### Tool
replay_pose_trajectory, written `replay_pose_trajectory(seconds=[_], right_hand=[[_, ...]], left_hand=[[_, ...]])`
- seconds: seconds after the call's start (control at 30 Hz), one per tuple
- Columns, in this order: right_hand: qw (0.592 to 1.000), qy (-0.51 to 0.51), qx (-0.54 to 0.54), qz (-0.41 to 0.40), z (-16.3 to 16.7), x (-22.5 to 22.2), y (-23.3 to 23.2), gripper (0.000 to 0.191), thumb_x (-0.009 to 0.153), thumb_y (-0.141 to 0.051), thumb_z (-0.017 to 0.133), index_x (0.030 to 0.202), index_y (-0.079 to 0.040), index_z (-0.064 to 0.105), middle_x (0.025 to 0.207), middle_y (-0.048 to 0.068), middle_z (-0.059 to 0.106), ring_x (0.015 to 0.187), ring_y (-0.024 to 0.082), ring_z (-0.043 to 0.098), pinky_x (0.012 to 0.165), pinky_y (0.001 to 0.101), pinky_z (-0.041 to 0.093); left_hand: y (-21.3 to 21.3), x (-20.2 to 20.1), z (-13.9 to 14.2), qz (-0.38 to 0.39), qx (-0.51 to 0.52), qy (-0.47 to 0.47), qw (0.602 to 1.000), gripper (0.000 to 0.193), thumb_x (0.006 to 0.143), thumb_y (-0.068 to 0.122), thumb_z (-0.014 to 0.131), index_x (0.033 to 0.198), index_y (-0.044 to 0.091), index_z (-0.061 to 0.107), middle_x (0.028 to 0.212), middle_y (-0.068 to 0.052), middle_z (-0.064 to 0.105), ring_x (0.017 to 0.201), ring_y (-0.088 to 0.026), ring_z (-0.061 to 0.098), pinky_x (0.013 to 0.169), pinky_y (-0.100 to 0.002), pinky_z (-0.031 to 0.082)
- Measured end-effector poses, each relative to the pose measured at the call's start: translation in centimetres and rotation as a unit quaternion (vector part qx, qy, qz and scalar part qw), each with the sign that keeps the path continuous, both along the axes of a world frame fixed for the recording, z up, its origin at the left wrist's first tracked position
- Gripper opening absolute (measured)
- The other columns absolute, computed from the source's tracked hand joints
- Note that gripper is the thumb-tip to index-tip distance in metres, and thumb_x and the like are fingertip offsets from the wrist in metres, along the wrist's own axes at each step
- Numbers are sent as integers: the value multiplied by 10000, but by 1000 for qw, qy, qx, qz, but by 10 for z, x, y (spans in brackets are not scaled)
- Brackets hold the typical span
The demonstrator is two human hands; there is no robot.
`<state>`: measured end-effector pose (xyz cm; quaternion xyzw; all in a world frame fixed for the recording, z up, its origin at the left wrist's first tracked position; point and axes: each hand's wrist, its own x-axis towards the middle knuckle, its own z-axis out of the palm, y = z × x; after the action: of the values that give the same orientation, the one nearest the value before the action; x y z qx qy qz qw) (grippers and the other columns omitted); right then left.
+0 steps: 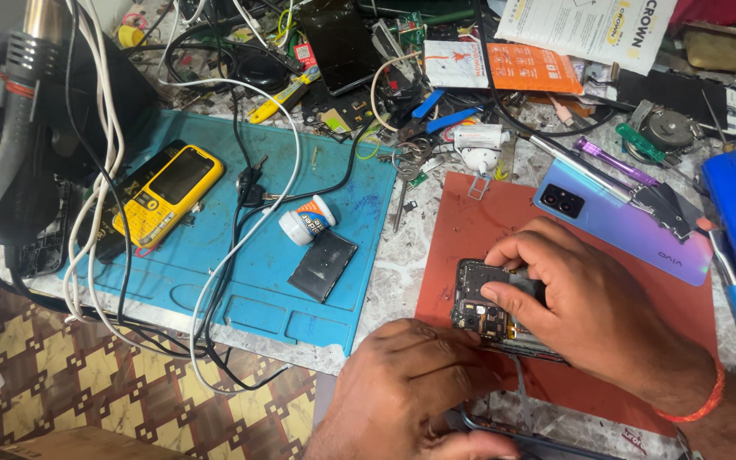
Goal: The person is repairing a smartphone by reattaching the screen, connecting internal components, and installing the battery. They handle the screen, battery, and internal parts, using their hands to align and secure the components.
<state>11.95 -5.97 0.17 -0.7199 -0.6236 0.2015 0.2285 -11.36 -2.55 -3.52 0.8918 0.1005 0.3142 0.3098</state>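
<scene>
Opened phone [491, 308] on the red mat [470, 230] — mid-teardown, looks like.
Right hand [589, 307] pinches at its board, left hand [411, 383] clamps the lower edge (next bit probably needs a gentle lift).

My right hand [594, 311] sits on the opened phone [491, 311], which lies on the mat [470, 230] in front of me. My left hand [411, 383] is at its near edge. Behind the mat's right side rests a phone back cover [619, 226]. Left, on the work mat [232, 281]: keypad phone [166, 194], small tub [307, 220], battery [323, 264].
</scene>
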Motion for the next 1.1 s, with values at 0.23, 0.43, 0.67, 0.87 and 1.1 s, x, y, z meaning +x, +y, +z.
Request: replay_pose_trajectory(seconds=[0.23,0.43,0.67,0.87,1.1], right_hand=[[1000,6,9,6,-2,3,2,348,802,-295,804,1049,-94,662,889,47,658,746,215,707,634,369,559],[999,-4,33,36,-3,4,1,332,802,-261,778,1062,-87,666,907,52,669,792,215,712,665,365,558],[997,-25,41,56,-1,3,1,407,749,-292,807,1079,-104,660,918,49,649,819,221,684,693,371,546],[998,-12,45,30,-3,1,-1,395,742,-280,820,1047,-105,642,859,53,607,814,200,668,700,355,543],[997,-15,56,50,-1,2,1,388,751,-271,818,1049,-100,639,898,40,619,817,185,675,683,345,551]], left_hand=[[0,0,3,5,-4,5,1000,440,927,528,798,1075,115,775,1098,-18,769,1124,-231,739,1016,-351,562],[-1,0,7,6,-15,14,1000,445,914,527,802,1100,123,777,1092,-20,770,1124,-241,739,1036,-374,561],[0,0,8,6,-12,14,1000,440,913,521,804,1105,125,777,1099,-24,772,1111,-236,738,1038,-373,561],[-1,0,7,8,-22,15,1000,454,915,526,803,1135,130,782,1111,-23,773,1161,-240,741,1041,-368,564],[-2,0,8,10,-19,16,1000,471,914,528,799,1167,131,785,1146,-27,773,1181,-240,744,1054,-374,565]])
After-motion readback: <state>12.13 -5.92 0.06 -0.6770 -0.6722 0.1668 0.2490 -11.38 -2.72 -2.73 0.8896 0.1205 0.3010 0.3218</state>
